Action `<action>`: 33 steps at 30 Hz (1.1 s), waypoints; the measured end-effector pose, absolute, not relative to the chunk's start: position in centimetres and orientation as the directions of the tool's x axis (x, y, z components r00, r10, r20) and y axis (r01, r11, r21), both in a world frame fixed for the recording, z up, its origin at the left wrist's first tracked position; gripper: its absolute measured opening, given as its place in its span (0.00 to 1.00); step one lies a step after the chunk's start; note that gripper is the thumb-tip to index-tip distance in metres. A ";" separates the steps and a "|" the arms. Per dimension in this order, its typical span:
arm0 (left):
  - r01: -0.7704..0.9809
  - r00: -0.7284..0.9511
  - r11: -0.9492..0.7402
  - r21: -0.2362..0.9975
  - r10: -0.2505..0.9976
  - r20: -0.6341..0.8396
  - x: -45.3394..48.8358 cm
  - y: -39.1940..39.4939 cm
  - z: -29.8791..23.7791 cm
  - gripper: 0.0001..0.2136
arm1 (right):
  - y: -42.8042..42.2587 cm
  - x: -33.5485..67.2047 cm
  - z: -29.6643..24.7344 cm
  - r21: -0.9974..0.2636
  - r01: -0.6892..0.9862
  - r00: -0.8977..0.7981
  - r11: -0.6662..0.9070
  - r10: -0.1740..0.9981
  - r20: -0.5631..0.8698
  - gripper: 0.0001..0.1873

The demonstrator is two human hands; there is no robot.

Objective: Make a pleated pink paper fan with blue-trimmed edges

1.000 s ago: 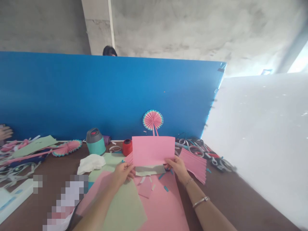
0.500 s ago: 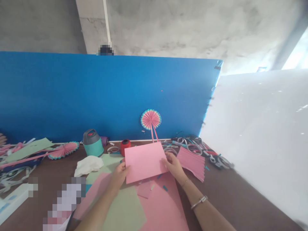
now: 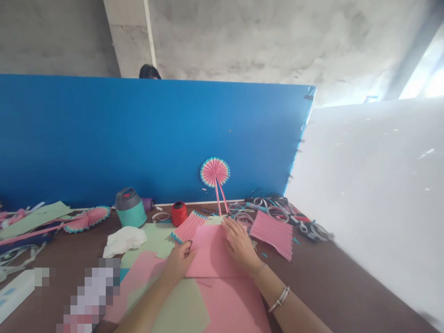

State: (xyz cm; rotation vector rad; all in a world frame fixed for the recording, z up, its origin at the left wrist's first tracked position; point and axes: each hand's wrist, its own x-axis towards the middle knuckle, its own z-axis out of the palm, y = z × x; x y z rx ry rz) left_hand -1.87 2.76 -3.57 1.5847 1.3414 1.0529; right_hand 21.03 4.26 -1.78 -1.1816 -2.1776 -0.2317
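A pink paper sheet (image 3: 208, 256) lies flat on the brown table (image 3: 319, 277), over other pink and green sheets. My right hand (image 3: 239, 243) rests on its right part, palm down with fingers stretched out. My left hand (image 3: 180, 259) sits at its left edge, fingers curled and pinching the edge. A pleated pink strip with teal edge (image 3: 187, 226) lies just behind the sheet. Another pleated pink piece (image 3: 272, 233) lies to the right of my right hand.
A blue board (image 3: 138, 138) stands behind the table with a paper fan (image 3: 215, 172) leaning on it; a white board (image 3: 374, 194) closes the right. A teal flask (image 3: 130, 208), red spool (image 3: 179, 212), white cloth (image 3: 124, 240) and tape rolls (image 3: 277, 210) lie around. A person's head shows above the board.
The pink sheet, held upright a second ago, has come down flat on the table. My right hand moved from its edge onto its top; the left hand stays at the left edge.
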 end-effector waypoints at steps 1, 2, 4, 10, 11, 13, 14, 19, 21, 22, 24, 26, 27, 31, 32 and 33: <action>0.332 0.100 -0.134 0.934 0.989 0.107 -1.9 2.7 -3.5 0.14 | 4.2 20.9 -1.7 -0.148 0.799 -0.390 0.583 0.690 0.610 0.28; 0.330 0.103 -0.142 0.933 0.988 0.114 -1.8 2.7 -3.5 0.14 | 4.1 20.8 -1.6 -0.155 0.797 -0.387 0.584 0.691 0.611 0.27; 0.321 0.110 -0.149 0.935 0.987 0.120 -1.8 2.6 -3.4 0.14 | 4.0 20.7 -1.4 -0.163 0.791 -0.385 0.590 0.686 0.617 0.27; 0.255 0.125 -0.114 0.960 0.989 0.084 -1.4 2.3 -2.6 0.09 | 3.3 20.2 -0.6 -0.194 0.747 -0.381 0.636 0.649 0.659 0.17; 0.246 0.115 -0.110 0.963 0.990 0.083 -1.3 2.3 -2.5 0.08 | 3.2 20.1 -0.5 -0.209 0.738 -0.376 0.642 0.648 0.662 0.15; 0.211 0.105 -0.117 0.970 0.990 0.097 -1.3 2.3 -2.4 0.06 | 2.9 20.0 -0.2 -0.236 0.715 -0.379 0.658 0.648 0.661 0.13; 0.186 0.109 -0.122 0.975 0.989 0.103 -1.3 2.4 -2.4 0.06 | 2.8 19.9 -0.2 -0.242 0.701 -0.392 0.671 0.646 0.655 0.13; 0.123 0.092 -0.065 0.990 0.994 0.054 -1.6 2.3 -2.3 0.17 | 2.7 19.5 -0.4 -0.221 0.670 -0.486 0.709 0.644 0.591 0.19; 0.130 0.086 -0.083 0.988 0.994 0.072 -1.6 2.2 -2.3 0.21 | 2.8 19.5 -0.7 -0.210 0.668 -0.510 0.714 0.644 0.570 0.22; 0.128 0.079 -0.095 0.987 0.993 0.085 -1.6 2.2 -2.3 0.23 | 2.8 19.5 -0.8 -0.209 0.661 -0.519 0.721 0.640 0.567 0.22; 0.131 0.027 -0.106 0.986 0.994 0.103 -1.5 2.2 -2.3 0.25 | 2.8 19.5 -1.0 -0.220 0.637 -0.530 0.739 0.626 0.571 0.22; 0.154 -0.038 -0.106 0.982 0.993 0.113 -1.3 2.3 -2.4 0.25 | 2.8 19.5 -0.9 -0.234 0.615 -0.536 0.753 0.616 0.577 0.22; 0.170 -0.051 -0.116 0.979 0.991 0.126 -1.3 2.4 -2.5 0.26 | 2.7 19.5 -0.9 -0.240 0.615 -0.534 0.751 0.622 0.573 0.22; 0.264 -0.049 -0.207 0.942 0.973 0.228 -1.7 2.6 -3.0 0.28 | 2.5 19.4 -0.5 -0.241 0.711 -0.520 0.660 0.725 0.452 0.19; 0.303 -0.066 -0.232 0.924 0.963 0.263 -1.9 2.7 -3.0 0.27 | 2.5 19.3 -0.4 -0.229 0.742 -0.518 0.629 0.757 0.399 0.19; 0.348 -0.090 -0.251 0.903 0.950 0.299 -2.2 2.8 -3.1 0.27 | 2.5 19.3 -0.3 -0.214 0.770 -0.518 0.602 0.784 0.343 0.19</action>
